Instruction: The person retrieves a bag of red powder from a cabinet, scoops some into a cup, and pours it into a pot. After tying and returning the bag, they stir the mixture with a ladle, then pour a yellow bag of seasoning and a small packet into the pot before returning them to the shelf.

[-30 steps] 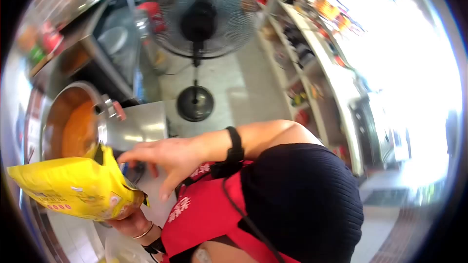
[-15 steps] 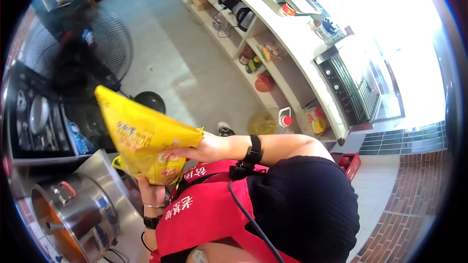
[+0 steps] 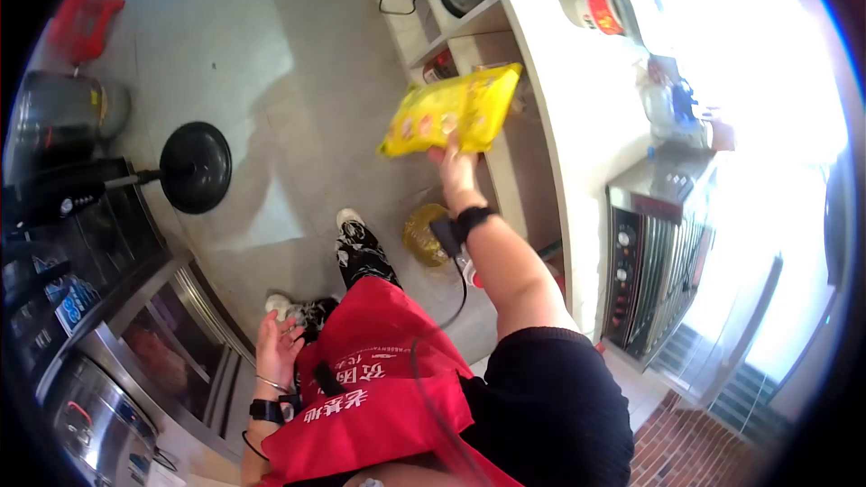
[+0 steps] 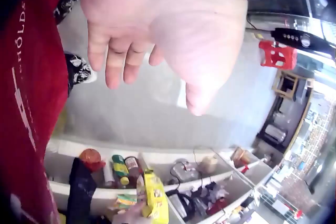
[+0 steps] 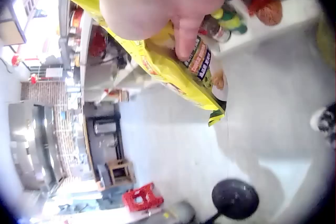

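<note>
My right hand (image 3: pixel 458 171) grips a yellow printed bag (image 3: pixel 451 113) by its lower edge, out at arm's length before the white shelf unit (image 3: pixel 532 158). Seen from the right wrist, the bag (image 5: pixel 149 61) hangs beneath the palm, with the thumb pressed on its printed side. My left hand (image 3: pixel 276 352) is held low beside the red apron (image 3: pixel 379 379) and has nothing in it. In the left wrist view that hand (image 4: pixel 168 35) has its palm turned to the camera and its fingers loosely bent.
A steel pot (image 3: pixel 99 415) stands at lower left. Farther up on the floor is a round black fan base (image 3: pixel 196 168). Below the bag, a yellow see-through container (image 3: pixel 426 234) sits by the shelves. An oven-like appliance (image 3: pixel 631 261) stands on the right.
The bag was in both hands half a second ago; now the left hand has let go. The right arm has carried it rightward to the shelves, and the head view has turned right from the pot.
</note>
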`<state>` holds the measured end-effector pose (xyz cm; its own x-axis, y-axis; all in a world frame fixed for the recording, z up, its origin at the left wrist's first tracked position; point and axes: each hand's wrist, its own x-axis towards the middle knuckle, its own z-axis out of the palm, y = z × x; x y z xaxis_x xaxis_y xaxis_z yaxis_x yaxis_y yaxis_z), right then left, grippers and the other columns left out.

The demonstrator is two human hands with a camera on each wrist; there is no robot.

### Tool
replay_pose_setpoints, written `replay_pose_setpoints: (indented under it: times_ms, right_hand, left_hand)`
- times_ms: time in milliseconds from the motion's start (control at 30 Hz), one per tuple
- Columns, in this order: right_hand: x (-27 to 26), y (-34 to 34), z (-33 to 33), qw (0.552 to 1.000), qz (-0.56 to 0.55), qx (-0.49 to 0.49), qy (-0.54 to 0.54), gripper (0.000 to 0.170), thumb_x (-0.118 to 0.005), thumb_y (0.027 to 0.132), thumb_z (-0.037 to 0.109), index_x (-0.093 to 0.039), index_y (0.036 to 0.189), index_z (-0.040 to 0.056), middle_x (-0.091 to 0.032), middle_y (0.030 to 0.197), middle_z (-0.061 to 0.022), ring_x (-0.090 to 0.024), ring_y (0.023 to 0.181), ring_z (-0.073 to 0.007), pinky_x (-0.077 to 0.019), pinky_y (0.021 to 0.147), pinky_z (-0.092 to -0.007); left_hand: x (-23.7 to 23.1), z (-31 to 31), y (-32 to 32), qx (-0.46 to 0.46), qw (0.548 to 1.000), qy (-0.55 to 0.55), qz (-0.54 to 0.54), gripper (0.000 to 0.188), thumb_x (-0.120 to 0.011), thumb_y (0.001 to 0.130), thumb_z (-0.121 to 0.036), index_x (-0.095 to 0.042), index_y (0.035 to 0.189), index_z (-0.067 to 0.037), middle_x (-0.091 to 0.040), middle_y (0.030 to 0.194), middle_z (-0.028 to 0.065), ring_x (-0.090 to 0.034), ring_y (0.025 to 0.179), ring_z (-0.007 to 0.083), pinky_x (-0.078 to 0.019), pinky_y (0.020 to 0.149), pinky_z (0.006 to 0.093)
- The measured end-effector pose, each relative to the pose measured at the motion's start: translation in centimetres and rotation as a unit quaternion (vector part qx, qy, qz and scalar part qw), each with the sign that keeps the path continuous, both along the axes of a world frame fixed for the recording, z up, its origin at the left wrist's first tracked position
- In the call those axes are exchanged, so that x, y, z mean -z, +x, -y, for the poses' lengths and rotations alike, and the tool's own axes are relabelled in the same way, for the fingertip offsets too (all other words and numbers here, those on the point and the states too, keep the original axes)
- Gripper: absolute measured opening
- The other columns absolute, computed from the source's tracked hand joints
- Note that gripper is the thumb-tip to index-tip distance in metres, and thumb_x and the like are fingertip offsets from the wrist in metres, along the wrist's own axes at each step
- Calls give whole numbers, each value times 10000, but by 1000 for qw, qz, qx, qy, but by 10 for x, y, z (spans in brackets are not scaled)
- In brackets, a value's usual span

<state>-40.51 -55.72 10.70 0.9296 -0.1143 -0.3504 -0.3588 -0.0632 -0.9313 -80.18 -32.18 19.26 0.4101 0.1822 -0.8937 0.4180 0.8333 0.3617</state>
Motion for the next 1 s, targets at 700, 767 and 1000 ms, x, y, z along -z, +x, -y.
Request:
replay_pose_setpoints:
  times_ms: [700, 767, 1000]
  right_hand:
    - [129, 153, 99, 815, 206, -173, -513, 599, -668, 779, 184, -431, 1278, -47, -458, 1234, -268, -503, 1088, -397, -426, 918, -419]
    - [138, 135, 115, 837, 140, -163, -503, 573, -663, 787, 176, -440, 1263, -51, -484, 1211, -259, -512, 1085, -381, -432, 913, -407]
    - [147, 170, 174, 848, 88, -52, -520, 449, -652, 819, 214, -491, 1178, -2, -565, 1099, -202, -545, 1023, -343, -437, 887, -406]
  left_hand:
    - [66, 25, 0, -23, 980, 16, -195, 419, -546, 936, -372, -480, 1229, -79, -585, 1016, 52, -570, 878, 147, -456, 793, 289]
    - [72, 28, -7, 1, 978, 32, -206, 413, -546, 938, -360, -480, 1230, -76, -588, 1015, 54, -569, 877, 143, -458, 790, 278]
    - [88, 33, -22, 26, 975, 48, -214, 391, -582, 923, -339, -509, 1189, -62, -599, 1026, 54, -557, 844, 114, -444, 695, 226]
